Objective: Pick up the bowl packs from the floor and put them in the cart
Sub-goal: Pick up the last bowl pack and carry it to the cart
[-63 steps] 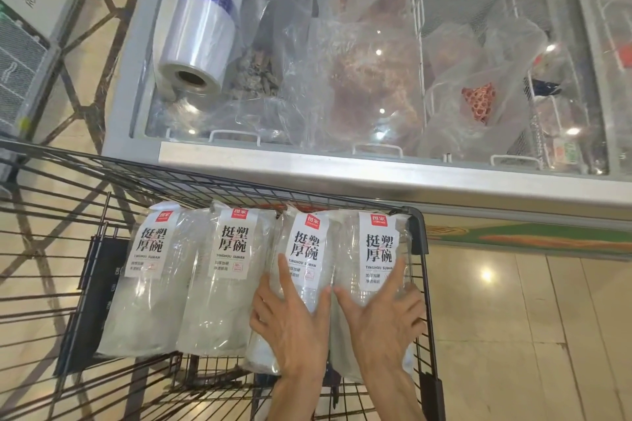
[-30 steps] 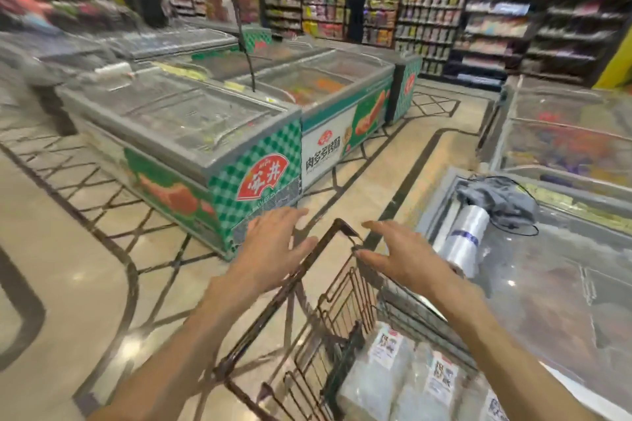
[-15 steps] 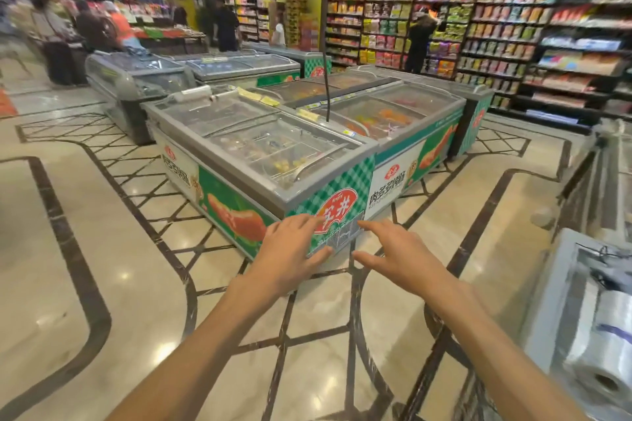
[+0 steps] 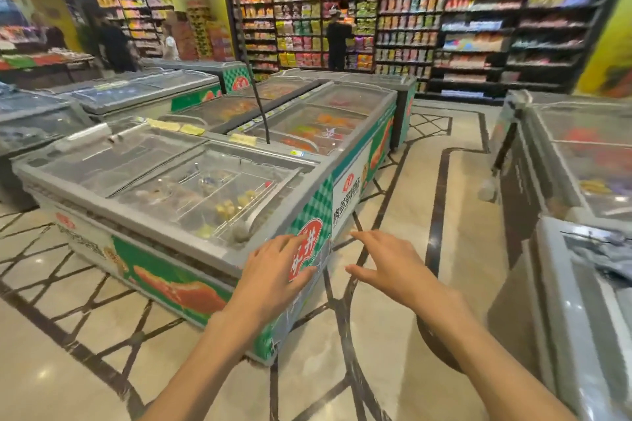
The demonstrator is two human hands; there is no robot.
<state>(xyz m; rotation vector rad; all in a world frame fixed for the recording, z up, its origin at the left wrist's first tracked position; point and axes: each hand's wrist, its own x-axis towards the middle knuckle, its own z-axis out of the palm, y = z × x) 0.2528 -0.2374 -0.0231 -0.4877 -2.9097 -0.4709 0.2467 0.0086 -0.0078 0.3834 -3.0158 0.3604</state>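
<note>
both arms extended forward, left hand [image 4: 273, 275] and right hand [image 4: 386, 267] empty, fingers spread and slack, grasping nothing. below them only tiled floor [image 4: 383, 325] with dark inlay lines. bowl packs and cart: neither in frame, so their look and position cannot be told from this view. ahead-left a chest freezer [image 4: 178, 181] with glass lids; more freezers at right [image 4: 581, 161]. far back, stocked shelves [image 4: 427, 27], a person standing there. risk, as judgement: head up and view blurred, so packs on the floor may be overlooked, or a freezer corner clipped.
</note>
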